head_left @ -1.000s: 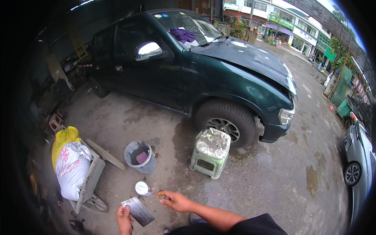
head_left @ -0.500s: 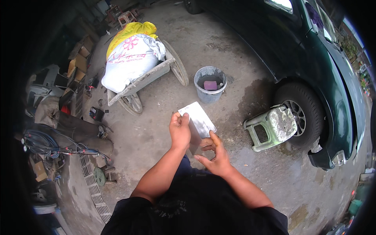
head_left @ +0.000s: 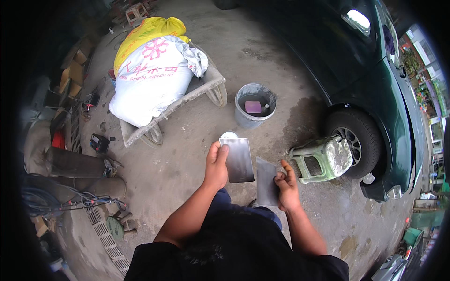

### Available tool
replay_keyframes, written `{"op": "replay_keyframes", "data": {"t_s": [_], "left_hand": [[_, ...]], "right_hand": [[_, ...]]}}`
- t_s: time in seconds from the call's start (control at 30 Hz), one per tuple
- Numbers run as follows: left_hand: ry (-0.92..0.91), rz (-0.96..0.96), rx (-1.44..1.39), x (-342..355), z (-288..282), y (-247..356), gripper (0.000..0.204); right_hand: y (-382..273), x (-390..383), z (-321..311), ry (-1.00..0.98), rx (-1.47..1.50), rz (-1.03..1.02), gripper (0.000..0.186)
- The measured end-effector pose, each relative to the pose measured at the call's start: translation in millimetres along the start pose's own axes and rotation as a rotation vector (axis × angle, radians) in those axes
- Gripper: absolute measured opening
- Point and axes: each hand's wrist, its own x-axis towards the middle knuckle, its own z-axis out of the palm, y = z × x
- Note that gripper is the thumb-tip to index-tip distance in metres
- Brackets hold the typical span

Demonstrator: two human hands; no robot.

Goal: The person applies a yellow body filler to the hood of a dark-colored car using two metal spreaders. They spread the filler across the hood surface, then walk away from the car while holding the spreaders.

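In my left hand is a thin grey rectangular sheet, pinched at its left edge with the thumb on top. My right hand grips a second, darker grey sheet by its right side, one finger stretched out past it. The two sheets are held apart, side by side in front of my body. What they are made of I cannot tell. Just beyond the left sheet's upper edge shows a white round thing, partly hidden. A grey bucket stands farther off, with a pink block inside.
At the left, a handcart carries a white sack and a yellow sack. A worn green-white stool stands on the right against the wheel of a dark green car. Hoses and cylinders line the left side.
The two sheets, earlier close together between both hands, are now apart. My right hand has moved right with the darker one. The left sheet is turned more upright, and the view has shifted slightly.
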Motion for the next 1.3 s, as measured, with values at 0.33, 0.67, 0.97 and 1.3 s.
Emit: {"op": "replay_keyframes", "data": {"t_s": [0.33, 0.67, 0.97, 1.3], "left_hand": [[-0.206, -0.064, 0.509, 20.3, -8.8, 13.4, 0.027], [-0.571, -0.340, 0.528, 7.0, 29.8, 21.7, 0.023], [-0.666, -0.124, 0.892, -4.5, 81.2, -4.3, 0.023], [-0.682, -0.510, 0.773, 3.6, 130.4, -23.6, 0.022]], "right_hand": [[-65.4, 28.6, 35.7, 0.144, 0.123, -0.205, 0.049], [-41.2, 25.6, -29.0, 0.156, 0.006, -0.305, 0.047], [-41.4, 23.8, -79.0, 0.132, -0.182, -0.383, 0.044], [-58.9, 9.5, -95.5, 0.137, -0.568, -0.504, 0.041]]}}
